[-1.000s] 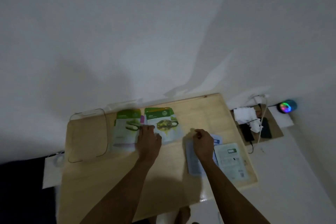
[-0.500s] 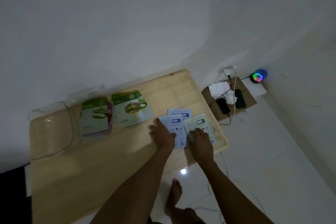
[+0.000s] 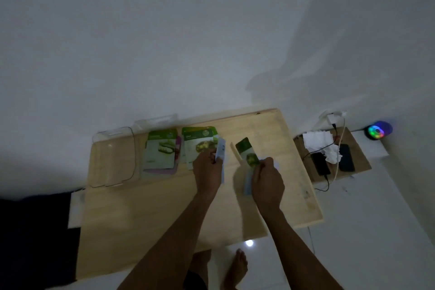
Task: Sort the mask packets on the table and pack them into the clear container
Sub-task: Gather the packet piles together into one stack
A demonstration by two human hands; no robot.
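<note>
Right hand (image 3: 267, 180) grips a green-topped mask packet (image 3: 247, 152), apparently tilted upright.

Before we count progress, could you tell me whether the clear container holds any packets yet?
Empty: the clear container shows only bare table through its base, while two packet piles lie beside it.

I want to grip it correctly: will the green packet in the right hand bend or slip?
The green packet in the right hand looks thin and flat, so probably light and bendy. It stands up from a pinch at one end, so likely somewhat stiff. Its surface may be slippery.
</note>
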